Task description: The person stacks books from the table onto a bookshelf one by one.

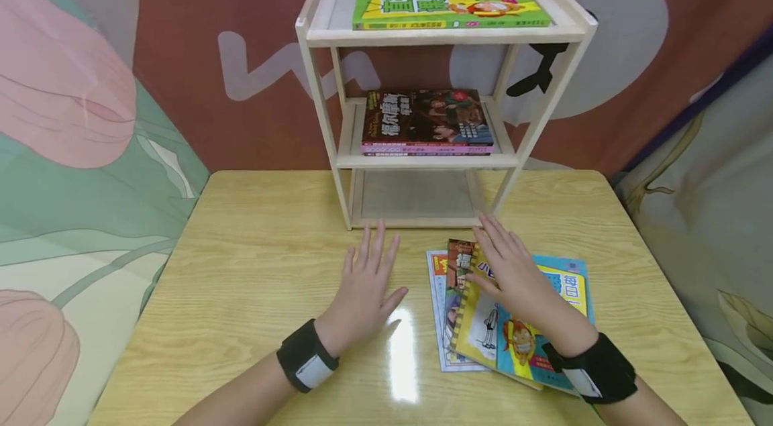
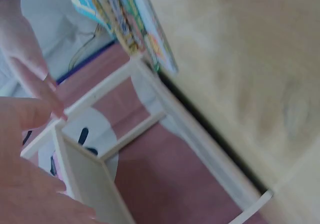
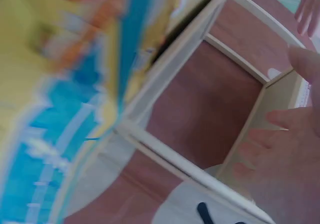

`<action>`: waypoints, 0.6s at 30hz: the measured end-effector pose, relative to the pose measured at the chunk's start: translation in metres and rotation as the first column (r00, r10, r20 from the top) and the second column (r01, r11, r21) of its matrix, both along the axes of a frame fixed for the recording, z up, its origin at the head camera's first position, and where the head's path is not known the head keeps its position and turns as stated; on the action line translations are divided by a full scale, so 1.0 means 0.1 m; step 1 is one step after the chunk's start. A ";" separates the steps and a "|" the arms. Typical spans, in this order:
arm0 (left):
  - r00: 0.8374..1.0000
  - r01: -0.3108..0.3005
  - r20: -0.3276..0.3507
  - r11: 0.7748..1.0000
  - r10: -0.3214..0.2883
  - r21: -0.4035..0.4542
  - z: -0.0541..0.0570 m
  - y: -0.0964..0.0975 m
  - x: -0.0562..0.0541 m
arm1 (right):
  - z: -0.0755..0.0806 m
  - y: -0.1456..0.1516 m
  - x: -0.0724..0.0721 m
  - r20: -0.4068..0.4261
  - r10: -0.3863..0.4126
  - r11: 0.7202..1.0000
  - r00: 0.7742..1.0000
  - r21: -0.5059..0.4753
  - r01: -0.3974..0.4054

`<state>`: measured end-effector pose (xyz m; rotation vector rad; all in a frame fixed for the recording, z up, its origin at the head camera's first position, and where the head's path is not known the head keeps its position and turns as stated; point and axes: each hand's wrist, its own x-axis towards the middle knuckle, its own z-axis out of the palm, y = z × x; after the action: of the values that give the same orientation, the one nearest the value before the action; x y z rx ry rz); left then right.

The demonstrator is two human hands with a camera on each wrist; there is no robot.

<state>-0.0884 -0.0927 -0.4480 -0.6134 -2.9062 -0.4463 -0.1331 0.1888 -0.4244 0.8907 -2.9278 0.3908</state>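
Note:
My left hand (image 1: 364, 292) is over the wooden table with its fingers spread and holds nothing. A fanned pile of books lies to its right. On top is a blue and yellow book (image 1: 521, 344), then a yellow comic book (image 1: 480, 325), a dark brown book (image 1: 460, 255) and a pale blue-edged book (image 1: 439, 318). Above the pile is my right hand (image 1: 513, 278), fingers straight and pointing toward the rack; whether it touches the covers I cannot tell. It hides part of the upper two books. In the right wrist view, the blue and yellow book (image 3: 70, 129) is blurred.
A white three-tier rack (image 1: 427, 163) stands at the table's back. A green and yellow book (image 1: 447, 3) lies on its top shelf, and several dark-covered books (image 1: 429, 121) are stacked on the middle one. Printed curtains (image 1: 260, 124) hang behind and beside the table (image 1: 260, 265).

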 end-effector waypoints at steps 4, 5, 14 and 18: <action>0.996 0.008 0.087 1.000 -0.009 0.013 -0.07 0.04 0.04 | -0.17 0.13 0.16 0.127 -0.109 0.989 0.986 0.113 0.095; 0.995 0.012 0.101 1.000 -0.014 0.017 -0.07 0.05 0.04 | -0.20 0.15 0.19 0.147 -0.133 0.984 0.980 0.138 0.113; 0.991 0.021 0.131 1.000 -0.024 0.022 -0.08 0.09 0.04 | -0.29 0.26 0.41 0.215 -0.407 0.884 0.888 0.339 0.323; 0.992 0.033 0.118 0.999 -0.036 0.024 -0.10 0.11 0.03 | -0.29 0.25 0.41 0.263 -0.467 0.842 0.844 0.424 0.334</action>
<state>-0.0854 -0.0818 -0.4579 -0.6565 -3.0018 -0.5360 -0.0918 0.2142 -0.4538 0.1860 -3.4811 -0.0323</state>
